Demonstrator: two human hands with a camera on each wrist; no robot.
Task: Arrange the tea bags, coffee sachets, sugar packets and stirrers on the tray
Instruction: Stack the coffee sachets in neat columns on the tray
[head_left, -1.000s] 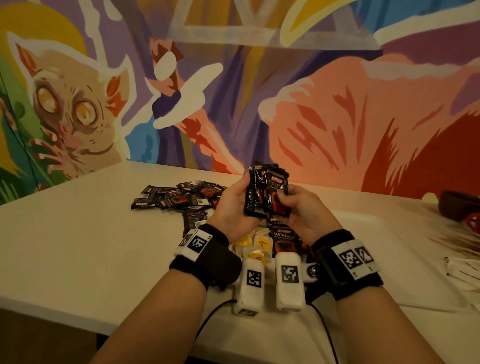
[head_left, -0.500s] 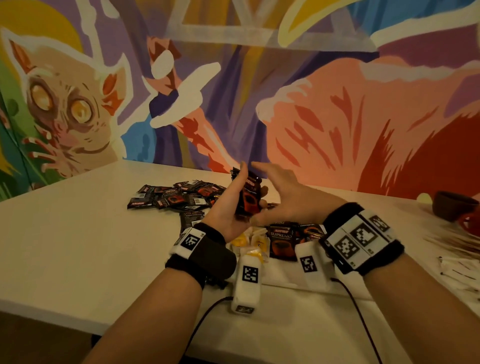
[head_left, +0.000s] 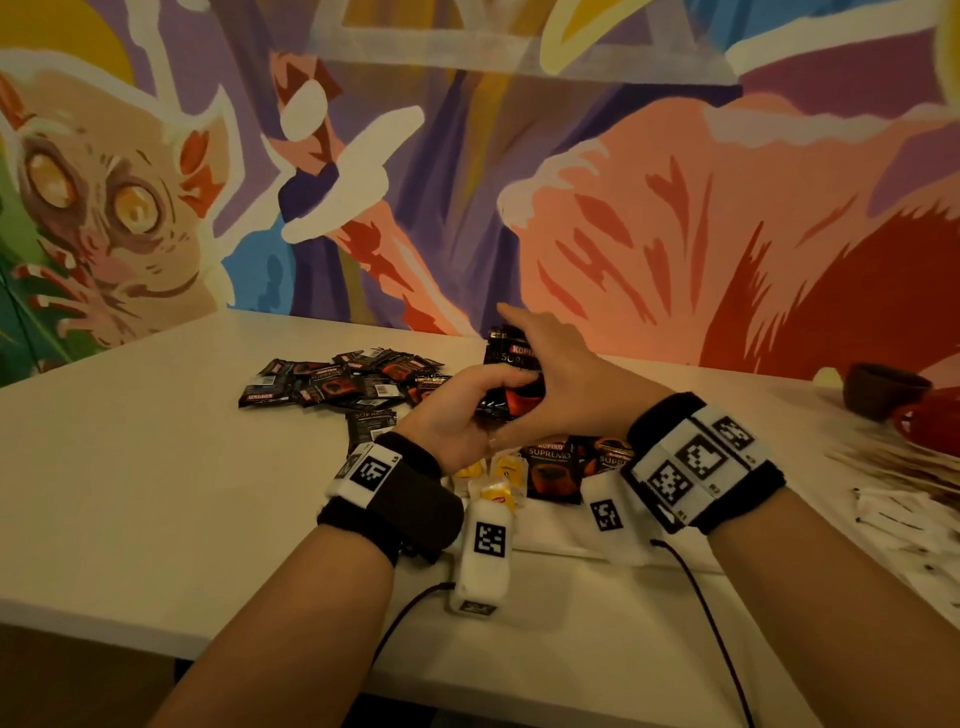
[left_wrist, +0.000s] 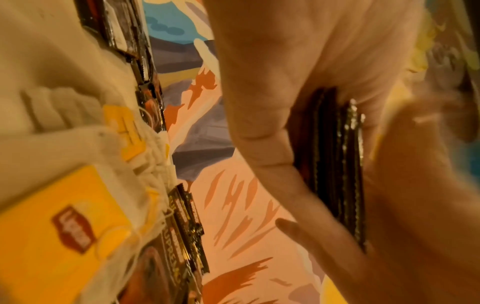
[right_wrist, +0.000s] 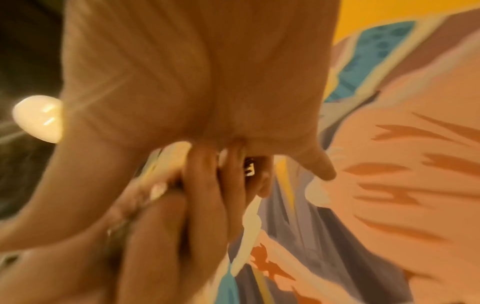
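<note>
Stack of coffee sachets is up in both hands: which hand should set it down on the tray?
Probably left. The left hand grips the sachet stack with fingers curled round it; the right hand lies flat against it with straight fingers. The tray sits just below.

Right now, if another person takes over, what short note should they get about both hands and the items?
Left hand grips a stack of coffee sachets upright above the table.
Right hand lies against the stack with straight fingers, squaring it.
On the tray: tea bags and some coffee sachets.
Left to do: the loose sachet pile on the table, the held stack, the stirrers at the right. Sugar packets: cannot tell from here.
</note>
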